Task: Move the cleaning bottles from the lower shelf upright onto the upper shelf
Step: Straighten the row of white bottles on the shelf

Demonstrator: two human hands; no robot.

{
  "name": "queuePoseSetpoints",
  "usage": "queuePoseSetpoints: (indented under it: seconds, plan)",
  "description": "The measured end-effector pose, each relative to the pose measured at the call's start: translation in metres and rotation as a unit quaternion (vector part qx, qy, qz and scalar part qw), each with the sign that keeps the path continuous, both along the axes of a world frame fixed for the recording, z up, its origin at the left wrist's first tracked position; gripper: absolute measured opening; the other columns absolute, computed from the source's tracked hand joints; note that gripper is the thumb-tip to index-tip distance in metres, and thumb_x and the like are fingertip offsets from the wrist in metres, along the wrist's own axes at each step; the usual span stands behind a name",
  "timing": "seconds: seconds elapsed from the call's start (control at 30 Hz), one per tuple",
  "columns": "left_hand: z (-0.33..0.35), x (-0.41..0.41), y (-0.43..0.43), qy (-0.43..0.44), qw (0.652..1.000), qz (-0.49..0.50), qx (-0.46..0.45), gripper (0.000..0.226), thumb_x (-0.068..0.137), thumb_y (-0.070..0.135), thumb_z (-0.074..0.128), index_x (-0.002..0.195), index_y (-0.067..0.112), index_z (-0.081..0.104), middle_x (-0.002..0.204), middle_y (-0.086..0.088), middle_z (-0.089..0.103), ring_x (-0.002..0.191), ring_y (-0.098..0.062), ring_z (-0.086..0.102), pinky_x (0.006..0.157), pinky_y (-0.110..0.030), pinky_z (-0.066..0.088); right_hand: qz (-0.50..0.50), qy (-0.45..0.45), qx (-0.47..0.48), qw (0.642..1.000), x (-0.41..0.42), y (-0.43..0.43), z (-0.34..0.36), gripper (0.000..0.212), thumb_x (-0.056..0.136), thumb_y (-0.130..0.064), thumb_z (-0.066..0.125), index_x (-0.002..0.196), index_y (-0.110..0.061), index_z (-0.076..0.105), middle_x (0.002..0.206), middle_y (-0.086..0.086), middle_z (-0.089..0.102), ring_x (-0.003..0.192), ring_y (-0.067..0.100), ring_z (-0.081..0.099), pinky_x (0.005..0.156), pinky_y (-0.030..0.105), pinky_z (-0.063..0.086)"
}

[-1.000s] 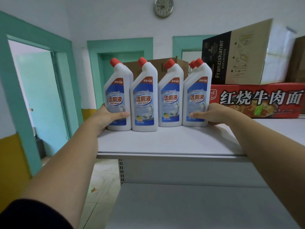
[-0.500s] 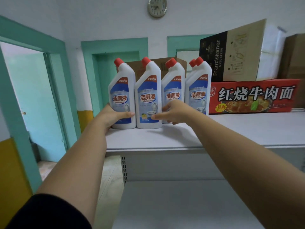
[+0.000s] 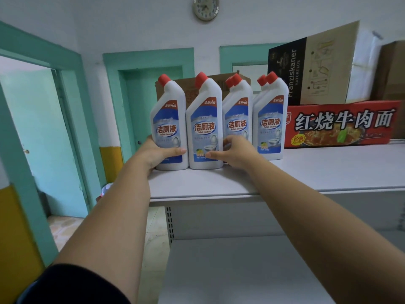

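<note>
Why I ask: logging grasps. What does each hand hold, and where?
Left hand: leftmost bottle, lower body. Right hand: second bottle from left, lower right side, thumb on label.

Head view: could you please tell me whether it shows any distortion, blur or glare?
In the head view, the wide lens tilts the teal door frame and stretches the forearms; in the head view, the bottles' labels are readable under soft, even light, no harsh glare.
</note>
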State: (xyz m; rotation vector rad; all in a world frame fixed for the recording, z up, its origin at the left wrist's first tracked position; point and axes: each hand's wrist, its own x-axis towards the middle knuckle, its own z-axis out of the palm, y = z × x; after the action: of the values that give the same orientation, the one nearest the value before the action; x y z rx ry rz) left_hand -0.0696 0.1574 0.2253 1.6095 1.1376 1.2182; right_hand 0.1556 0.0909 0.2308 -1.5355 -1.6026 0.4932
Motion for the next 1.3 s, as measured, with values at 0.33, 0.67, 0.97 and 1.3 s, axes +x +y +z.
queuePoseSetpoints:
  seconds: [0.33, 0.67, 0.97, 1.3]
  plan:
    - [-0.002, 0.001, 0.003, -0.006, 1.000, 0.009, -0.001, 0.124, 0.009, 0.062, 0.095, 0.123, 0.032, 0.057, 0.117, 0.001, 0.069, 0.111, -0.025, 0.063, 0.101, -0.051, 0.050, -0.013, -0.004, -0.003, 1.000, 0.001, 0.002, -0.001, 0.045, 0.077, -0.046, 0.078, 0.110, -0.023, 0.058, 0.107, -0.004, 0.063, 0.106, 0.020, 0.062, 0.098, 0.042, 0.054]
    - [-0.003, 0.002, 0.005, -0.011, 0.999, 0.031, 0.004, 0.126, 0.009, 0.064, 0.095, 0.124, 0.030, 0.057, 0.118, 0.001, 0.069, 0.110, -0.024, 0.064, 0.099, -0.049, 0.052, -0.006, -0.012, 0.003, 1.000, 0.000, 0.001, -0.001, 0.044, 0.076, -0.046, 0.080, 0.106, -0.018, 0.063, 0.106, -0.003, 0.068, 0.098, 0.017, 0.065, 0.089, 0.036, 0.057]
    - [0.013, 0.024, -0.022, 0.015, 0.990, 0.134, 0.047, 0.095, 0.070, 0.032, 0.090, 0.144, 0.023, 0.030, 0.123, 0.003, 0.050, 0.117, -0.021, 0.052, 0.101, -0.050, 0.048, -0.123, -0.091, -0.092, 0.984, 0.091, -0.023, 0.027, 0.051, 0.076, -0.051, 0.079, 0.098, -0.008, 0.063, 0.088, 0.008, 0.068, 0.073, 0.019, 0.064, 0.071, 0.030, 0.058]
    - [0.011, 0.035, -0.038, 0.056, 0.984, 0.168, 0.023, 0.103, 0.074, 0.032, 0.087, 0.151, 0.018, 0.019, 0.147, -0.008, 0.043, 0.135, -0.030, 0.043, 0.108, -0.050, 0.041, -0.133, 0.060, -0.087, 0.986, 0.140, -0.010, 0.017, 0.066, 0.067, -0.042, 0.090, 0.121, -0.021, 0.058, 0.115, -0.001, 0.066, 0.102, 0.022, 0.062, 0.087, 0.042, 0.054]
